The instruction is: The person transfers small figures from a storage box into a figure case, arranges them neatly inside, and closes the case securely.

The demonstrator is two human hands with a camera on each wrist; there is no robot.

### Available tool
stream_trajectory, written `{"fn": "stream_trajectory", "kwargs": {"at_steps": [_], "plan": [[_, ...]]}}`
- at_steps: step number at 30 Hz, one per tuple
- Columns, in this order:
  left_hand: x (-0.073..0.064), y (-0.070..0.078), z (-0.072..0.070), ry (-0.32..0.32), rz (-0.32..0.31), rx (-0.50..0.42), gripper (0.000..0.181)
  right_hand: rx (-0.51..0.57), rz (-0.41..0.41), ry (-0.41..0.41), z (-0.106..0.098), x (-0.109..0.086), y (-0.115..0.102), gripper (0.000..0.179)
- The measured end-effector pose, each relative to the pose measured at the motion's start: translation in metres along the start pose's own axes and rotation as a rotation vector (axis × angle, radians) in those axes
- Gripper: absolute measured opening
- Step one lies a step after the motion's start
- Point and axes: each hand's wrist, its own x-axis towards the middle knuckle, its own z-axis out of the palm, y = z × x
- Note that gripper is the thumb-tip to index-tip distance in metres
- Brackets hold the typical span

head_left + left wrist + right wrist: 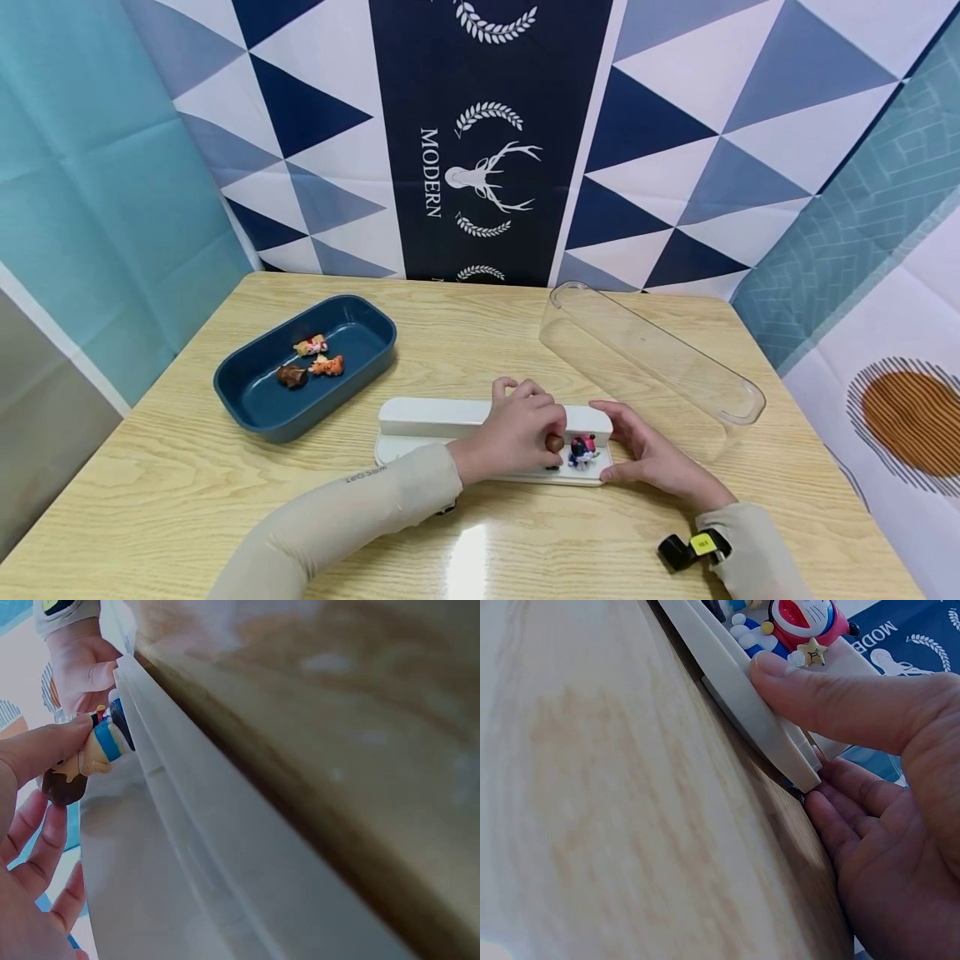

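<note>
Thumb and fingers of my left hand (pixel 513 429) pinch a small brown-haired figurine (pixel 554 442) over the right part of a white stepped display base (pixel 431 411). In the left wrist view the figurine (pixel 109 741) is upright relative to the base, its feet at the base's surface; whether they touch is hard to tell. Just right of it stands a red, white and blue figurine (pixel 581 450) with a yellow star, seen closer in the right wrist view. My right hand (pixel 652 458) holds the base's right end, with the thumb (pixel 840 697) at the front edge.
A dark blue bin (pixel 258 421) at the left holds a brown figurine (pixel 292 376), an orange one (pixel 327 365) and a yellow-and-red one (pixel 311 345). Behind my right hand lies a long clear plastic cover (pixel 660 354). A patterned cloth wall (pixel 322 150) borders the wooden table (pixel 450 350).
</note>
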Motion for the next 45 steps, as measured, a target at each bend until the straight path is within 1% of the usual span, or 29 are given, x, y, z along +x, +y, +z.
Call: {"fn": "stream_trajectory", "kwargs": {"at_steps": [3,8,13,17,20,25,29,34,38,42,45], "plan": [[0.001,0.002,0.000,0.005,0.024,0.041,0.036,0.005,-0.001,-0.002,0.000,0.000,0.000,0.093],[0.000,0.003,0.000,-0.006,0.014,0.042,0.036,0.009,-0.002,-0.006,0.000,0.000,0.001,0.093],[-0.002,0.000,-0.001,-0.021,0.010,-0.029,0.038,0.013,0.008,-0.005,0.000,0.000,0.000,0.094],[-0.003,-0.002,-0.004,-0.048,0.008,-0.075,0.047,0.012,0.016,-0.003,0.000,0.000,0.000,0.094],[-0.004,-0.004,-0.010,-0.085,0.004,-0.090,0.056,0.008,0.018,-0.003,0.000,0.000,0.000,0.094],[-0.006,-0.008,-0.023,-0.120,0.004,-0.141,0.061,0.002,0.008,0.002,0.000,-0.001,0.000,0.093],[-0.007,-0.015,-0.034,-0.125,0.004,-0.161,0.065,0.007,-0.001,0.002,0.000,0.000,-0.001,0.093],[-0.009,-0.025,-0.048,-0.121,0.016,-0.158,0.071,0.004,-0.003,0.005,0.000,0.000,-0.002,0.094],[-0.014,-0.034,-0.057,-0.108,0.005,-0.162,0.071,0.003,0.007,0.008,0.000,0.000,-0.002,0.095],[-0.023,-0.047,-0.066,-0.073,-0.017,-0.177,0.071,0.007,0.011,0.008,0.001,-0.001,-0.002,0.095],[-0.030,-0.059,-0.072,-0.035,-0.025,-0.156,0.072,0.008,0.017,0.007,0.001,0.000,-0.003,0.095]]}}
